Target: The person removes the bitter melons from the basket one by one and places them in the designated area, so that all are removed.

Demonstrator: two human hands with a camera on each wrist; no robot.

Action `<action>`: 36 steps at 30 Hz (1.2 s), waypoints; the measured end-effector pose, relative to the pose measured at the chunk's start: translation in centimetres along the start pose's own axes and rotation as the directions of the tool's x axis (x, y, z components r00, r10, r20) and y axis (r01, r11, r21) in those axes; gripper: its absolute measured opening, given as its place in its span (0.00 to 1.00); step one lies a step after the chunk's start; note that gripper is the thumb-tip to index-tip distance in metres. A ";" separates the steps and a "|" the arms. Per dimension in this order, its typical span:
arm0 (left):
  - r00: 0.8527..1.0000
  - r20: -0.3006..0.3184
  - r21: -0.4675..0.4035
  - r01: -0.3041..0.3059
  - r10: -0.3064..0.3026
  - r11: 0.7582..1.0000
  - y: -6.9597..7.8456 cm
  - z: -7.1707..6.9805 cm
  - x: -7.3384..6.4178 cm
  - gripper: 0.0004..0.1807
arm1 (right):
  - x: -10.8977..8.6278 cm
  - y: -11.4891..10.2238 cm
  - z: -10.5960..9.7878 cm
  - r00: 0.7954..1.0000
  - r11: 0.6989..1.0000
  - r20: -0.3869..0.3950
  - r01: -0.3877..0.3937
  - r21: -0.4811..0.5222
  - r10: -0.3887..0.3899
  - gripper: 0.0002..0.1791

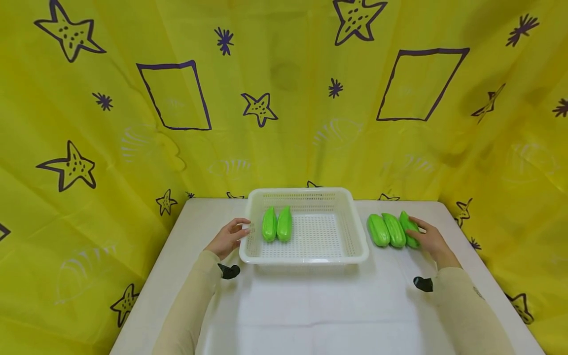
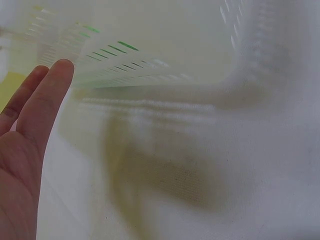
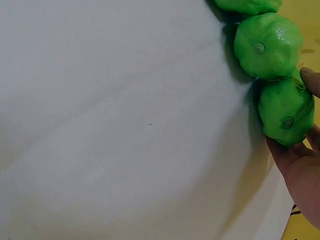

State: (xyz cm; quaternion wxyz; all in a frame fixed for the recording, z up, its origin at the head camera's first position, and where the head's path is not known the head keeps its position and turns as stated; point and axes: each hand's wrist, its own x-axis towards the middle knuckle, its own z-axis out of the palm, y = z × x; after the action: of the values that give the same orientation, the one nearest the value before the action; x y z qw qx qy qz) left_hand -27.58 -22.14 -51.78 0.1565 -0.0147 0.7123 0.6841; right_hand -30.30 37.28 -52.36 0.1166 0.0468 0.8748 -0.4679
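Note:
A white perforated basket [image 1: 306, 260] stands on the table, with two glossy green bitter melons [image 1: 269, 227] side by side at its left end. At the basket's left wall is my left hand [image 1: 226, 239], its fingers extended along the rim; the left wrist view shows the fingers [image 2: 52, 95] nearly straight beside the slotted wall. To the right of the basket, several more bitter melons lie in a row. My right hand [image 1: 432, 241] grips the rightmost bitter melon [image 3: 285, 110], thumb on one side and fingers around the other. Its neighbour [image 3: 270, 47] lies right against it.
The white table [image 1: 319, 305] reaches back to a yellow curtain [image 1: 284, 148] printed with stars and frames, which also hangs along both sides. The leftmost loose bitter melon [image 1: 378, 230] lies close to the basket's right wall. Dark straps [image 1: 229, 271] show at my wrists.

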 end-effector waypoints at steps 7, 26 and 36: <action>1.000 -0.001 -0.001 -0.007 0.007 1.000 -0.1 0.1 0.0 0.19 | 0.3 0.2 0.2 1.000 1.000 0.003 0.018 0.014 -0.018 0.38; 1.000 -0.001 -0.003 -0.006 0.006 1.000 -0.2 0.0 0.1 0.20 | 0.5 -1.1 -0.2 0.990 0.998 -0.124 0.061 0.001 -0.060 0.38; 1.000 -0.003 0.010 0.005 -0.005 1.000 -0.2 -0.1 0.2 0.25 | 0.6 -5.0 -0.1 0.950 0.978 -0.241 0.207 0.011 -0.198 0.38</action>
State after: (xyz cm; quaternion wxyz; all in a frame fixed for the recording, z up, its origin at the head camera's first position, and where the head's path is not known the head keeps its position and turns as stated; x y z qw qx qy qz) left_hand -27.73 -22.21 -52.06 0.1570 -0.0167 0.7160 0.6800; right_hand -31.89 34.57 -48.44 -0.0389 0.0149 0.8739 -0.4842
